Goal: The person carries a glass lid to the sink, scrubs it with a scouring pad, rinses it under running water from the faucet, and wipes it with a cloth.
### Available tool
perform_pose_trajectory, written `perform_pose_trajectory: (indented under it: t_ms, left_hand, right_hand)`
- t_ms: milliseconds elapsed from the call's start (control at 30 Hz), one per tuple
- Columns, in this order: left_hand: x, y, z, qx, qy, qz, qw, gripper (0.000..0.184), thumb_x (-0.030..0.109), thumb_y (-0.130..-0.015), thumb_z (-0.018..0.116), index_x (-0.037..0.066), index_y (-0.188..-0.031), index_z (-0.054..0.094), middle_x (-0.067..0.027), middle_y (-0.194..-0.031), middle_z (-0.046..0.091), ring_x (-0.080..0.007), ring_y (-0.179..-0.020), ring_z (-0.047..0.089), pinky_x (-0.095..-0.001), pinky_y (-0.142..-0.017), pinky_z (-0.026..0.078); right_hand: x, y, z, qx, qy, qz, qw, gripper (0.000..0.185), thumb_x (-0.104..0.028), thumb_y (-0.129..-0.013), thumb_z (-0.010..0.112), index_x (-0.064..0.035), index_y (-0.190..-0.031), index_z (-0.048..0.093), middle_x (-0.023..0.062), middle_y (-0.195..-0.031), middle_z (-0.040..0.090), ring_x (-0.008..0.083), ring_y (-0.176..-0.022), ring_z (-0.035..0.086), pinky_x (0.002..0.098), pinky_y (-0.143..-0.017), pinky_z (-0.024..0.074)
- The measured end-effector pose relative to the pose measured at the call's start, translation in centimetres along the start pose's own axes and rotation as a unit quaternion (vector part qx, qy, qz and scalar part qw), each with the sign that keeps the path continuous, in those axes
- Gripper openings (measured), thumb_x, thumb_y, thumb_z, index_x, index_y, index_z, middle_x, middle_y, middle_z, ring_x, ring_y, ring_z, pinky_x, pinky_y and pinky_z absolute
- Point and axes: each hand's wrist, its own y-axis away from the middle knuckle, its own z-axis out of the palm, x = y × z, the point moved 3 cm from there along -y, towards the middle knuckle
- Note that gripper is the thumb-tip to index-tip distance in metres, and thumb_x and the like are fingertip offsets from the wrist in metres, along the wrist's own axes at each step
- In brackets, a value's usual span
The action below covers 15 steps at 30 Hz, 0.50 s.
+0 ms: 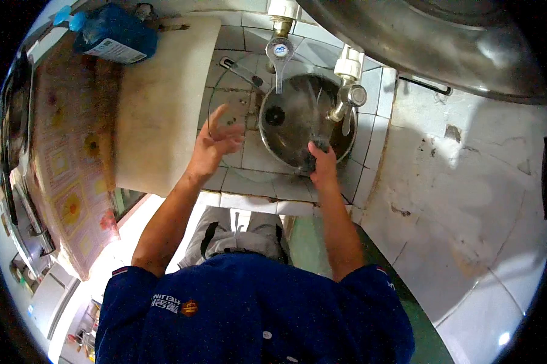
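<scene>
A round metal pan [287, 141] lies in the tiled sink [252, 182], its long handle [244, 74] pointing up and to the left. Water runs from the right tap [350, 96] into the pan. At the pan's near right rim, my right hand [325, 165] grips a dark scouring pad [315, 153], probably steel wool. My left hand [216, 145] hovers over the sink's left side, apart from the pan. Its fingers are spread, slightly blurred, and hold nothing.
A second tap [279, 51] hangs over the pan's far rim. Left of the sink lies a large pale board [164, 103], with a blue bottle [118, 36] on its far end. A big metal vessel [443, 48] overhangs the far right, above a white tiled surface [455, 182].
</scene>
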Motion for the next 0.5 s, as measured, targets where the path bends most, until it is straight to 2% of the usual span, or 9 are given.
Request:
perform_pose_trajectory:
  t_ms: [67, 100, 167, 233, 267, 333, 400, 433, 500]
  left_hand:
    - [-0.9, -1.0, -1.8, -0.010, 0.022, -0.022, 0.999, 0.074, 0.009, -0.078, 0.063, 0.011, -0.145, 0.032, -0.0198, -0.123, 0.057, -0.0233, -0.097, 0.061, -0.0339, -0.084, 0.050]
    - [-1.2, -2.0, -3.0, -0.115, 0.010, 0.041, 0.992, 0.077, 0.007, -0.076, 0.062, 0.011, -0.146, 0.030, -0.0203, -0.121, 0.058, -0.0236, -0.098, 0.061, -0.0342, -0.083, 0.050]
    - [-0.3, -2.7, -3.0, -0.221, 0.000, 0.103, 0.970, 0.079, 0.005, -0.075, 0.061, 0.010, -0.146, 0.027, -0.0207, -0.120, 0.059, -0.0239, -0.098, 0.061, -0.0345, -0.083, 0.051]
    - [1.6, -3.5, -1.9, -0.122, -0.079, -0.086, 0.986, 0.080, 0.004, -0.075, 0.061, 0.009, -0.147, 0.026, -0.0199, -0.119, 0.060, -0.0247, -0.097, 0.062, -0.0344, -0.082, 0.051]
    - [1.6, -3.2, -1.3, -0.123, -0.079, -0.083, 0.986, 0.080, 0.004, -0.075, 0.061, 0.009, -0.147, 0.026, -0.0199, -0.119, 0.060, -0.0247, -0.097, 0.062, -0.0344, -0.082, 0.051]
    - [1.7, -1.3, -0.5, -0.043, 0.004, -0.014, 0.999, 0.083, 0.004, -0.074, 0.062, 0.009, -0.148, 0.024, -0.0194, -0.118, 0.060, -0.0246, -0.093, 0.064, -0.0342, -0.080, 0.052]
    - [0.6, 1.2, 1.8, -0.005, 0.031, -0.015, 0.999, 0.084, 0.003, -0.074, 0.062, 0.010, -0.148, 0.024, -0.0193, -0.119, 0.060, -0.0244, -0.091, 0.064, -0.0340, -0.079, 0.052]
    - [0.1, 1.6, 2.3, 0.033, 0.060, -0.015, 0.998, 0.084, 0.003, -0.074, 0.062, 0.010, -0.148, 0.024, -0.0192, -0.119, 0.059, -0.0241, -0.089, 0.064, -0.0338, -0.079, 0.052]
    - [-0.5, 1.0, 1.3, -0.014, 0.013, -0.027, 0.999, 0.084, 0.010, -0.076, 0.062, 0.011, -0.149, 0.021, -0.0200, -0.116, 0.061, -0.0260, -0.095, 0.064, -0.0367, -0.082, 0.052]
  right_hand:
    - [-0.3, 0.3, -0.4, 0.021, 0.037, 0.006, 0.999, 0.035, -0.008, -0.081, 0.071, -0.0025, -0.112, 0.056, 0.0076, -0.098, 0.063, 0.0235, -0.093, 0.062, 0.0421, -0.078, 0.0538]
    - [-1.5, 0.0, -0.5, 0.021, 0.039, 0.007, 0.999, 0.035, -0.008, -0.081, 0.071, -0.0025, -0.112, 0.056, 0.0076, -0.098, 0.063, 0.0235, -0.093, 0.062, 0.0421, -0.078, 0.0538]
    - [-4.4, -0.7, -0.1, -0.032, 0.120, 0.031, 0.992, 0.035, -0.011, -0.081, 0.072, -0.0040, -0.112, 0.057, 0.0076, -0.099, 0.063, 0.0237, -0.091, 0.063, 0.0434, -0.077, 0.0543]
    - [-3.4, -1.5, -1.0, 0.008, 0.129, 0.023, 0.991, 0.034, -0.012, -0.081, 0.072, -0.0045, -0.111, 0.057, 0.0075, -0.098, 0.063, 0.0237, -0.090, 0.063, 0.0436, -0.077, 0.0542]
    - [-2.9, -2.0, -1.4, 0.043, 0.137, 0.018, 0.989, 0.034, -0.013, -0.081, 0.073, -0.0050, -0.110, 0.058, 0.0073, -0.096, 0.064, 0.0237, -0.089, 0.063, 0.0439, -0.077, 0.0542]
    - [-1.4, -0.7, -1.1, 0.046, 0.086, 0.034, 0.995, 0.033, -0.014, -0.081, 0.073, -0.0055, -0.110, 0.058, 0.0079, -0.097, 0.064, 0.0243, -0.089, 0.063, 0.0435, -0.078, 0.0541]
    - [0.4, 0.1, -1.8, 0.048, 0.072, 0.015, 0.996, 0.032, -0.014, -0.082, 0.073, -0.0051, -0.109, 0.058, 0.0088, -0.098, 0.064, 0.0249, -0.090, 0.063, 0.0435, -0.078, 0.0539]
    - [1.6, -0.3, -2.2, 0.044, 0.108, -0.040, 0.992, 0.032, -0.014, -0.082, 0.072, -0.0046, -0.109, 0.058, 0.0093, -0.099, 0.065, 0.0241, -0.090, 0.063, 0.0434, -0.079, 0.0538]
    - [1.3, -0.4, -2.9, 0.044, 0.082, -0.005, 0.996, 0.032, -0.014, -0.083, 0.072, -0.0042, -0.109, 0.057, 0.0092, -0.098, 0.065, 0.0231, -0.090, 0.063, 0.0431, -0.079, 0.0538]
